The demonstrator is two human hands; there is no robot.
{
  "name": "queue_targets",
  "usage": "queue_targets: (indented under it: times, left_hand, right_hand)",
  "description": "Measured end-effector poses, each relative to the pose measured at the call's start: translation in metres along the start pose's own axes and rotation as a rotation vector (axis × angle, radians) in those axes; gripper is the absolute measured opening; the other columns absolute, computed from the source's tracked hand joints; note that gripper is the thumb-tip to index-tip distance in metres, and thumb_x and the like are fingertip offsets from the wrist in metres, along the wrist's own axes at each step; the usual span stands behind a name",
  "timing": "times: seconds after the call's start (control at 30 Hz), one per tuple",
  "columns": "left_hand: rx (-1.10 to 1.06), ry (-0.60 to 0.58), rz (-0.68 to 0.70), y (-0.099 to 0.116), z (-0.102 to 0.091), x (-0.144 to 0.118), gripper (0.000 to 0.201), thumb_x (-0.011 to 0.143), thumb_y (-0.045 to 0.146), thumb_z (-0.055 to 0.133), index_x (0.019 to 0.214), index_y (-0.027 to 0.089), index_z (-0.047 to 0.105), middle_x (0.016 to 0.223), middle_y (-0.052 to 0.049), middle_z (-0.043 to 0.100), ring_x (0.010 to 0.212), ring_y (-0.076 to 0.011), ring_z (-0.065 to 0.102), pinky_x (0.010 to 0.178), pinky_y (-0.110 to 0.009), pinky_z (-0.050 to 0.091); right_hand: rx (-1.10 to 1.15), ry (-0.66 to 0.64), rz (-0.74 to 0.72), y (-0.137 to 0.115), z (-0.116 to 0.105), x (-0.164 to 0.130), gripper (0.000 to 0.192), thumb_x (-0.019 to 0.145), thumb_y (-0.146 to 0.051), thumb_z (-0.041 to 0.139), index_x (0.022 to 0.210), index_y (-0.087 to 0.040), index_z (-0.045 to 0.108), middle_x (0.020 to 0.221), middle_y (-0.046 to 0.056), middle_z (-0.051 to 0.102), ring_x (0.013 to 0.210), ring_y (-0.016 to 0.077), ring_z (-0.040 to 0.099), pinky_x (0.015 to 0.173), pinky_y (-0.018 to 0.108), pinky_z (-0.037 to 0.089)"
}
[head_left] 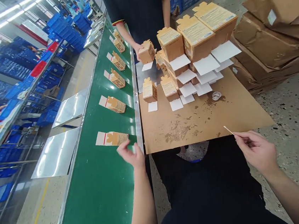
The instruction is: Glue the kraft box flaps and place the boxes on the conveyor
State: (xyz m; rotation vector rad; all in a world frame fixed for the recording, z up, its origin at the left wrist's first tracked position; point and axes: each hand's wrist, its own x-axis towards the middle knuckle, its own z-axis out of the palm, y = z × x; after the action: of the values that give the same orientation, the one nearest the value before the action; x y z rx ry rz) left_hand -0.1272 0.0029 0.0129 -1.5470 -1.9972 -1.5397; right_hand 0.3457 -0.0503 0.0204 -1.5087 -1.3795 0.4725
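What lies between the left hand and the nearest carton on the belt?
Only bare green belt: the head view shows a narrow gap between the left hand and the carton, which lies flat.

Bare forearms; a dark short sleeve with orange trim above the left hand (131, 156).
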Motion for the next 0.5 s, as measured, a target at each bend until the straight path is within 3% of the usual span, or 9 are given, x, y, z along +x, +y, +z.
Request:
queue_targets:
  times: [0.07, 0.13, 0.2, 0.27, 0.37, 0.5]
  left_hand:
    - [-0.095, -0.309, 0.132, 0.026, 0.044, 0.011, 0.022, 0.1, 0.029, 0.063, 0.121, 0.027, 0.066, 0.12, -0.011, 0.069, 0.119, -0.0306, 0.071, 0.115, -0.054, 0.058]
    - [-0.096, -0.579, 0.197, 0.05, 0.093, 0.03, 0.033, 0.101, 0.026, 0.06, 0.132, 0.026, 0.071, 0.135, -0.015, 0.073, 0.133, -0.032, 0.071, 0.122, -0.054, 0.055]
    - [0.017, -0.756, 0.214, 0.068, 0.135, 0.046, 0.045, 0.102, 0.028, 0.061, 0.146, 0.022, 0.069, 0.156, -0.019, 0.069, 0.151, -0.0356, 0.063, 0.131, -0.057, 0.049]
    - [0.16, -0.85, 0.218, 0.079, 0.158, 0.049, 0.051, 0.105, 0.034, 0.062, 0.153, 0.018, 0.067, 0.164, -0.022, 0.066, 0.158, -0.0387, 0.058, 0.134, -0.06, 0.045]
    - [0.26, -0.873, 0.273, 0.085, 0.152, 0.024, 0.052, 0.11, 0.04, 0.056, 0.156, 0.018, 0.066, 0.161, -0.021, 0.069, 0.153, -0.0391, 0.062, 0.133, -0.061, 0.047]
    - [0.222, -0.843, 0.33, 0.091, 0.103, -0.034, 0.055, 0.111, 0.038, 0.057, 0.163, 0.021, 0.061, 0.167, -0.019, 0.066, 0.156, -0.0389, 0.06, 0.13, -0.061, 0.05]
  right_hand:
    - [-0.005, 0.01, -0.006, -0.001, 0.001, 0.001, 0.031, 0.11, -0.049, 0.072, 0.096, -0.024, 0.086, 0.077, 0.006, 0.072, 0.062, 0.0177, 0.063, 0.058, 0.034, 0.057]
    - [0.026, -0.006, -0.04, -0.007, 0.009, 0.004, 0.032, 0.111, -0.048, 0.072, 0.095, -0.024, 0.085, 0.077, 0.005, 0.072, 0.062, 0.0174, 0.064, 0.058, 0.033, 0.057]
    - [0.067, -0.036, -0.075, -0.016, 0.018, 0.008, 0.031, 0.111, -0.046, 0.071, 0.094, -0.025, 0.085, 0.079, 0.005, 0.072, 0.063, 0.0175, 0.065, 0.058, 0.032, 0.056]
    - [0.085, -0.058, -0.093, -0.024, 0.024, 0.01, 0.029, 0.112, -0.044, 0.07, 0.095, -0.026, 0.086, 0.079, 0.004, 0.072, 0.065, 0.0174, 0.065, 0.058, 0.031, 0.056]
    - [0.073, -0.05, -0.096, -0.029, 0.021, 0.011, 0.026, 0.112, -0.04, 0.07, 0.098, -0.026, 0.086, 0.079, 0.004, 0.071, 0.065, 0.0172, 0.065, 0.059, 0.031, 0.055]
    - [0.058, -0.032, -0.083, -0.026, 0.011, 0.009, 0.023, 0.111, -0.037, 0.071, 0.099, -0.025, 0.085, 0.08, 0.004, 0.073, 0.064, 0.0172, 0.065, 0.057, 0.032, 0.054]
